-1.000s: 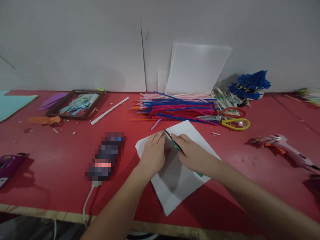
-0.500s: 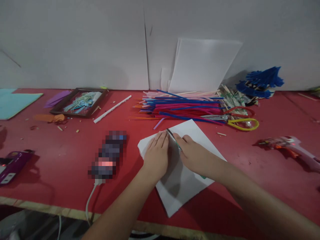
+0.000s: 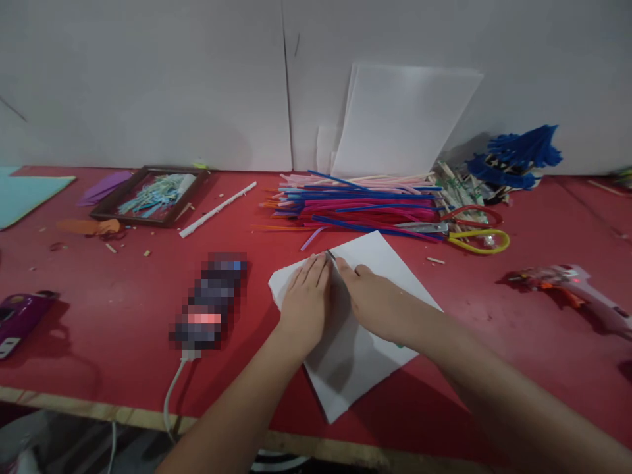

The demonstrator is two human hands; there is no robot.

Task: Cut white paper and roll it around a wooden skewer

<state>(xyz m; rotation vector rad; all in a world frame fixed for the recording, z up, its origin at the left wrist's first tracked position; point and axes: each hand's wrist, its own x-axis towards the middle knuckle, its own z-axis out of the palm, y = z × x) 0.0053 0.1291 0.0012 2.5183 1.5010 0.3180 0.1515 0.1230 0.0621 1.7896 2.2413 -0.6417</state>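
A white sheet [image 3: 363, 378] lies at an angle on the red table. My left hand [image 3: 307, 293] presses flat on its left part, fingers stretched out towards the far edge. Close beside those fingertips, my right hand [image 3: 372, 299] is closed around a cutter knife [image 3: 330, 255], index finger extended along it. The dark blade points away from me at the sheet's far edge. A green bit of the handle shows under my right wrist; my hand hides the rest.
Behind the sheet lie a bundle of coloured pipe cleaners [image 3: 365, 205] and scissors [image 3: 474, 236]. A hot glue gun [image 3: 567, 280] is at right. A pixelated phone [image 3: 210, 303] with a white cable, a white stick [image 3: 218, 209] and a brown frame [image 3: 148, 219] holding paper strips are at left.
The whole view has shifted slightly. My right hand has moved a little forward and left with the knife, and less of the blade shows. My left hand stays flat on the sheet.
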